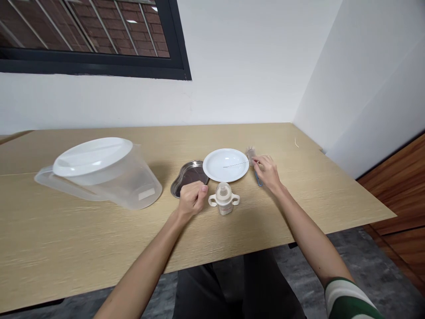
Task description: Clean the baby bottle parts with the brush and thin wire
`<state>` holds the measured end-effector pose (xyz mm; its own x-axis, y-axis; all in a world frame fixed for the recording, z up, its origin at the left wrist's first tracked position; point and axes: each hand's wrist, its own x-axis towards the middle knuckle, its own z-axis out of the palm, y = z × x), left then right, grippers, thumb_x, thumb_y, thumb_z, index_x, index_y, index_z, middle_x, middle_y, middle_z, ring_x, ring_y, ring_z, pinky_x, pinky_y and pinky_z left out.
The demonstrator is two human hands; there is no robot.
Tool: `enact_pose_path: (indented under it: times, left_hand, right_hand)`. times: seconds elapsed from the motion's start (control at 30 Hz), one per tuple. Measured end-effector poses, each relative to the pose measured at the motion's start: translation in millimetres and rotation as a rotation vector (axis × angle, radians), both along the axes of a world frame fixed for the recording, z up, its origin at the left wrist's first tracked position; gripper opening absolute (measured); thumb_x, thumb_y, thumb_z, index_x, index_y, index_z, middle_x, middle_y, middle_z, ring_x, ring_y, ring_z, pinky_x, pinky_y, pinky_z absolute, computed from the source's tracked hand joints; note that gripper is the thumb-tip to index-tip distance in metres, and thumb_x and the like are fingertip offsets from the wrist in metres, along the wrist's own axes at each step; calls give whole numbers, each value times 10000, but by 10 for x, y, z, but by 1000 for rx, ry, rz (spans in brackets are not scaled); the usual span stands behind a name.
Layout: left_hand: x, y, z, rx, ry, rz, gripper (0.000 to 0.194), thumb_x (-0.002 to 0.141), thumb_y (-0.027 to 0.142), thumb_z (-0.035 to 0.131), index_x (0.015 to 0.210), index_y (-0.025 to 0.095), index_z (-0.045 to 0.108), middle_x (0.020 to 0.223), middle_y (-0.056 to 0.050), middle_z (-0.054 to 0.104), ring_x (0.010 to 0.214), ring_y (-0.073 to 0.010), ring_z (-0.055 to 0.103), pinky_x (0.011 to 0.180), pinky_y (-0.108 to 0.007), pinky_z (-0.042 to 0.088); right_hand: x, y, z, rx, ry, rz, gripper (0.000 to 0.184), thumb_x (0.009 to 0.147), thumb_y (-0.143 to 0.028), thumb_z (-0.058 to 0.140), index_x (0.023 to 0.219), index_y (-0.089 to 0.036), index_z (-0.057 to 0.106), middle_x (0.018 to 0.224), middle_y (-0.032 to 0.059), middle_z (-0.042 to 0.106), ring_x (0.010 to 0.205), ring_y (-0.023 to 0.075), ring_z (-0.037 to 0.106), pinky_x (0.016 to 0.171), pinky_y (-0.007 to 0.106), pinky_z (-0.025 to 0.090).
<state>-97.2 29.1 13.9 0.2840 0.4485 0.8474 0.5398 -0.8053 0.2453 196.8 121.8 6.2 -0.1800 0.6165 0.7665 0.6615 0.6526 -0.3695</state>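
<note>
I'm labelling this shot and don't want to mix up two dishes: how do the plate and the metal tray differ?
The plate is glossy white, while the tray has a shiny metal rim and a darker floor.
The plate's outline is a smooth oval in this view; the tray's is less regular.
The left hand hides part of the tray, but no hand covers the plate.
Both look shallow and sit on the table.

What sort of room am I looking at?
Probably a plain indoor workspace, though its exact use is unclear: a wood-grain table stands against a white wall, with a dark-framed window above.
</note>
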Motion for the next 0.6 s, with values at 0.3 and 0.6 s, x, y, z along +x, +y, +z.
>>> enact_pose_path:
  times: [0.3,0.6]
  left_hand:
    - [8,-5,12,3,-3,6,427,987,142,399,563,191,397,498,15,431,461,-98,397,491,-276,287]
    - [2,-9,13,-36,3,27,451,1003,192,383,552,194,394,488,9,436,456,-101,397,488,-278,293]
  right_hand:
    - [-10,37,-74,-105,-47,3,240,993,-325,502,1028,-218,715,995,89,747,954,257,636,888,409,502]
    - [-12,35,-76,-169,-80,-12,212,951,-340,568,1030,-196,702,914,86,718,903,250,618,863,400,497]
